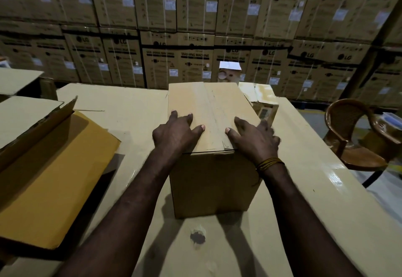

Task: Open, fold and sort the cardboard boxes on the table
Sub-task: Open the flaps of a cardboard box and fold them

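Behind, stacked cartons (195, 59) read "LG" and "WASHING MACHINE". Both the left hand (174, 134) and right hand (253, 138) rest on the taped box (214, 115), fingers (187, 119) spread open.

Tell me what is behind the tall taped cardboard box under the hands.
Behind the tall taped cardboard box, a smaller pale, scuffed carton sticks out at its right; a white printed box shows further back. The rest of the carton is hidden by the tall box.

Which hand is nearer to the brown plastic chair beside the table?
Right. The right hand rests on the taped box top on the side toward the chair; the left hand rests on the same top, farther from the chair.
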The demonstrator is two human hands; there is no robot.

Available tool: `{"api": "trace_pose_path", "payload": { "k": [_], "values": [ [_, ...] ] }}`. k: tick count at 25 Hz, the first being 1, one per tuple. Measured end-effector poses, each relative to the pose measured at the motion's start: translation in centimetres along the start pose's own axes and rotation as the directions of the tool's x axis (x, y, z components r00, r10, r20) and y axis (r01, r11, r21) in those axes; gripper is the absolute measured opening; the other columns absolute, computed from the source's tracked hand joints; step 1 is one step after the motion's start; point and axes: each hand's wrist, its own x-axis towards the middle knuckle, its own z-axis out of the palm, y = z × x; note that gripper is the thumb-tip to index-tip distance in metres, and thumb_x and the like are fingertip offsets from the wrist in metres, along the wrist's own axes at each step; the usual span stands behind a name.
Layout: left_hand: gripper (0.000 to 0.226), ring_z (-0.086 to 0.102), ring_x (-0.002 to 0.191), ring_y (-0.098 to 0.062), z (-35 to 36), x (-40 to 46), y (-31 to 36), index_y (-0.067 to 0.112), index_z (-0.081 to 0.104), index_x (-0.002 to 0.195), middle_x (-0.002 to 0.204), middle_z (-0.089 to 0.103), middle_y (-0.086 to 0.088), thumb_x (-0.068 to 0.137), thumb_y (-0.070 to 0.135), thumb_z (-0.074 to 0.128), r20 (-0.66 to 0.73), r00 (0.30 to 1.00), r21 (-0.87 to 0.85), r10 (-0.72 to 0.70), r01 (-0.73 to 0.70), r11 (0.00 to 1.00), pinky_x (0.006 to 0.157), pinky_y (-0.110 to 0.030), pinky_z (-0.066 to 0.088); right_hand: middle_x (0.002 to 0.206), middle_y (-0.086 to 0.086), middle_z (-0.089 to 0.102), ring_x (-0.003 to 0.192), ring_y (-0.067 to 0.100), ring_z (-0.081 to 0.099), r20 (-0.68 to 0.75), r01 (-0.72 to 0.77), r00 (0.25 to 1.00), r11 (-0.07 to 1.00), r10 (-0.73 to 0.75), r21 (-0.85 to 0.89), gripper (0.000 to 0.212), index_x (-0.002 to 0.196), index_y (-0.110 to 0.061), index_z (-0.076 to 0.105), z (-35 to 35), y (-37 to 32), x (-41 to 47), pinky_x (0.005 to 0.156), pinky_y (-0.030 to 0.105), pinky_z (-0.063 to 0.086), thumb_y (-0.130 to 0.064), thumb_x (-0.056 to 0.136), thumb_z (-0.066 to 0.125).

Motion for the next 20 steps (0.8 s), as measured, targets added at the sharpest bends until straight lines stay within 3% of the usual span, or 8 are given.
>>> {"api": "trace_pose_path", "payload": {
  "k": [3,7,11,13,17,20],
  "values": [
    [0.063,0.045,0.133,-0.033,0.2,0.4,-0.5,0.037,0.032,0.150,0.160,0.024,-0.006,0.095,0.067,0.032,-0.002,1.000,0.009,-0.020,0.020,1.000,0.089,-0.041,0.044,0.157,0.023,0.019,0.145,0.042,0.016,-0.048,0.050,0.997,0.998,-0.052,-0.042,0.050,0.145,-0.045,0.035,1.4,-0.8,0.2,0.113,0.056,0.014,-0.059,0.097,0.030],
    [0.059,0.050,0.126,-0.031,0.3,0.6,-1.1,0.037,0.037,0.148,0.155,0.034,-0.006,0.097,0.064,0.031,-0.016,1.000,0.006,-0.026,0.026,1.000,0.079,-0.037,0.041,0.158,0.019,0.022,0.146,0.038,0.015,-0.095,0.140,0.984,0.987,-0.148,-0.081,0.046,0.146,-0.043,0.035,2.5,-2.1,-0.5,0.116,0.058,0.007,-0.047,0.101,0.026],
    [0.050,0.054,0.121,-0.031,0.0,0.7,-0.9,0.033,0.043,0.146,0.147,0.043,-0.007,0.101,0.052,0.034,-0.018,1.000,0.009,0.001,0.000,1.000,0.081,-0.037,0.044,0.161,0.008,0.020,0.149,0.033,0.011,-0.077,0.278,0.957,0.959,-0.281,-0.048,0.050,0.148,-0.041,0.031,3.0,-3.3,-2.1,0.116,0.061,-0.002,-0.054,0.101,0.025],
    [0.042,0.056,0.117,-0.031,-0.5,0.6,-0.9,0.031,0.048,0.143,0.141,0.050,-0.008,0.102,0.040,0.038,-0.020,1.000,-0.018,0.002,-0.002,1.000,0.084,-0.039,0.047,0.164,0.005,0.013,0.151,0.030,0.004,-0.033,0.349,0.936,0.937,-0.349,-0.004,0.060,0.151,-0.039,0.025,3.2,-3.8,-3.3,0.116,0.060,-0.009,-0.064,0.097,0.029],
    [0.039,0.056,0.115,-0.031,-1.1,0.1,-0.9,0.023,0.054,0.138,0.132,0.056,-0.012,0.100,0.021,0.046,0.000,1.000,-0.050,0.005,-0.005,0.999,0.083,-0.038,0.045,0.164,0.010,-0.009,0.148,0.033,-0.021,0.063,0.382,0.923,0.923,-0.379,-0.046,0.104,0.156,-0.033,0.004,3.9,-4.9,-5.7,0.114,0.062,-0.014,-0.087,0.075,0.039],
    [0.034,0.057,0.108,-0.031,-0.9,-0.9,-0.6,0.016,0.058,0.127,0.127,0.055,-0.015,0.094,0.016,0.050,0.033,0.999,-0.043,0.011,-0.009,0.999,0.074,-0.034,0.043,0.163,0.013,-0.012,0.144,0.038,-0.028,0.037,0.324,0.946,0.944,-0.322,-0.054,0.111,0.156,-0.032,0.001,4.2,-5.7,-6.8,0.113,0.064,-0.015,-0.090,0.070,0.041]
  ]
}}
